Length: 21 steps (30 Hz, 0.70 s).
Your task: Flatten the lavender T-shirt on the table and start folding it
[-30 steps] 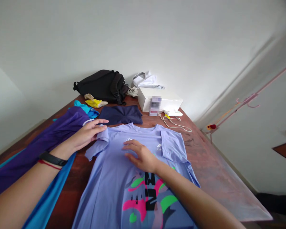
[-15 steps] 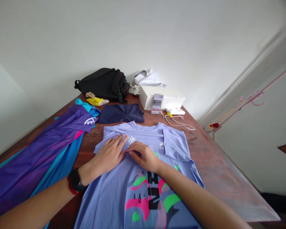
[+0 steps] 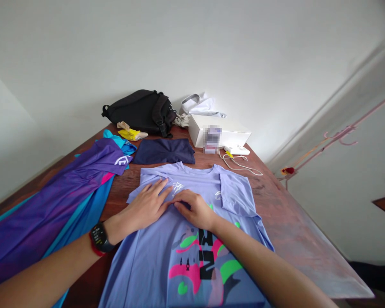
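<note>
A lavender T-shirt [image 3: 192, 222] with a pink, green and black print lies spread front side up on the table. Its right-hand sleeve is folded inward over the chest. My left hand [image 3: 149, 203] rests flat on the left chest area, fingers spread, a black watch on the wrist. Beside it, my right hand [image 3: 194, 209] is curled with thumb and fingers drawn together on the fabric, its fingertips meeting the left thumb near the small white logo. The cloth right under the right fingertips is mostly hidden.
Purple and blue garments [image 3: 67, 192] lie along the left side of the wooden table [image 3: 295, 239]. Behind the shirt are a folded navy cloth [image 3: 163, 152], a black backpack [image 3: 134, 111], a white box [image 3: 224, 128] and a power strip with cable [image 3: 235, 149]. A pink rod with hooks [image 3: 346, 130] hangs at right.
Both hands stay at nearly the same spot on the shirt. My left wrist has turned slightly, and the watch face is now lit. The view has shifted a little.
</note>
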Each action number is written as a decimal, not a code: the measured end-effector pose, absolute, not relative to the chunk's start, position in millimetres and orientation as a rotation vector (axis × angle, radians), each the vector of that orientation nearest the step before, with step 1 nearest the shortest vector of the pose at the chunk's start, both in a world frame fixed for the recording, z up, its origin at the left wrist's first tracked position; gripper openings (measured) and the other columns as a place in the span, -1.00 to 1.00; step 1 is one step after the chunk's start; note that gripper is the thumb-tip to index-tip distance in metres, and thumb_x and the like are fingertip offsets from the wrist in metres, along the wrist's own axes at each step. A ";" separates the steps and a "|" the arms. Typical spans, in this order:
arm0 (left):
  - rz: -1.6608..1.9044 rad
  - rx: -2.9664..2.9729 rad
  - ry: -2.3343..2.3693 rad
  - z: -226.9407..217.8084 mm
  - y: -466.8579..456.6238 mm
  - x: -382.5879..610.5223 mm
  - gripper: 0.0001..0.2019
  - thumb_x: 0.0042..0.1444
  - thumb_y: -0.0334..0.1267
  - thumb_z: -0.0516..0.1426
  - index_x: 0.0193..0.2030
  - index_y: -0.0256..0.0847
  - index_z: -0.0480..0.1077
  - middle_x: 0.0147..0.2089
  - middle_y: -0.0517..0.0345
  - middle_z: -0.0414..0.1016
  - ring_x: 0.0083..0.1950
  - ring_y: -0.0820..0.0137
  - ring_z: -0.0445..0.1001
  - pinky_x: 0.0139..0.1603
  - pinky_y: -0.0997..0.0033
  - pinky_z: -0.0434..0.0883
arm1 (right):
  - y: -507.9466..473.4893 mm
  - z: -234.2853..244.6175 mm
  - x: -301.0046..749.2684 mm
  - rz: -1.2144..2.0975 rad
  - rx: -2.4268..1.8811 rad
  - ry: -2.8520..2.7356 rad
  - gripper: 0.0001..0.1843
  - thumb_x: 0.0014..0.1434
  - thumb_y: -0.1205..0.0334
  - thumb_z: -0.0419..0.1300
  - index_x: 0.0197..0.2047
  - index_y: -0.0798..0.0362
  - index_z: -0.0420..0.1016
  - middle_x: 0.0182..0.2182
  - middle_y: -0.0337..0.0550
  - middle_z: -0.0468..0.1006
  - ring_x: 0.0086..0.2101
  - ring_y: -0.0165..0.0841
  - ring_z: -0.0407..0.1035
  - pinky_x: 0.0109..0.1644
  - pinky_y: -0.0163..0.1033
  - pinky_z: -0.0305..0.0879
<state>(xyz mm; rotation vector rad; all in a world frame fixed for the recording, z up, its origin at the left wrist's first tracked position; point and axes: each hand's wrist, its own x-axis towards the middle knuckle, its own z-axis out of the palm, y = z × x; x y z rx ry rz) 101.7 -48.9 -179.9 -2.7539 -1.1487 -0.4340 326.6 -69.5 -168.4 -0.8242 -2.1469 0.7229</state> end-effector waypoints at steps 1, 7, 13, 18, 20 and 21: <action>-0.422 -2.755 -1.150 -179.8 -48.9 101.6 -0.57 0.42 -0.19 0.02 0.35 -0.27 0.31 0.46 -0.21 0.18 0.42 -0.04 0.22 0.34 -0.10 0.28 | -69.3 -168.4 326.7 0.721 -0.822 -2.148 -0.82 0.37 0.31 0.13 -0.10 -0.01 0.57 -0.14 -0.12 0.64 -0.10 -0.29 0.49 0.09 -0.13 0.36; -0.365 -2.745 -1.134 -179.9 -48.6 99.8 -0.55 0.43 -0.17 0.00 0.38 -0.27 0.27 0.48 -0.19 0.14 0.45 0.00 0.18 0.37 -0.09 0.26 | -68.1 -169.2 326.6 0.701 -0.793 -2.150 -0.84 0.36 0.32 0.13 -0.12 0.00 0.56 -0.15 -0.11 0.65 -0.09 -0.28 0.50 0.09 -0.12 0.37; -0.343 -2.771 -1.141 -172.2 -49.0 103.5 -0.60 0.40 -0.31 0.00 0.33 -0.19 0.35 0.44 -0.12 0.24 0.41 0.02 0.25 0.30 -0.06 0.36 | -66.9 -170.4 326.3 0.672 -0.758 -2.123 -0.82 0.37 0.31 0.12 -0.10 0.04 0.56 -0.12 -0.04 0.65 -0.04 -0.25 0.50 0.12 -0.10 0.40; -0.392 -2.762 -1.153 -169.3 -47.0 106.9 -0.61 0.34 -0.42 0.02 0.24 -0.19 0.44 0.34 -0.08 0.39 0.33 0.07 0.36 0.23 -0.03 0.43 | -66.6 -171.1 327.6 0.654 -0.753 -2.152 -0.82 0.37 0.32 0.11 -0.14 0.02 0.57 -0.11 -0.08 0.66 -0.03 -0.27 0.51 0.13 -0.12 0.41; -0.417 -2.759 -1.137 -169.1 -45.8 107.3 -0.62 0.33 -0.44 0.02 0.21 -0.21 0.46 0.30 -0.09 0.43 0.30 0.07 0.39 0.22 -0.03 0.44 | -66.6 -171.4 328.2 0.661 -0.753 -2.145 -0.82 0.36 0.33 0.12 -0.15 0.01 0.57 -0.09 -0.08 0.66 -0.02 -0.27 0.51 0.14 -0.12 0.40; -0.426 -2.760 -1.128 -168.8 -45.4 107.5 -0.62 0.33 -0.45 0.02 0.20 -0.22 0.47 0.28 -0.08 0.45 0.29 0.07 0.40 0.21 -0.04 0.44 | -66.7 -171.4 328.5 0.667 -0.753 -2.137 -0.82 0.35 0.33 0.12 -0.15 0.01 0.57 -0.08 -0.08 0.66 -0.01 -0.26 0.51 0.14 -0.12 0.40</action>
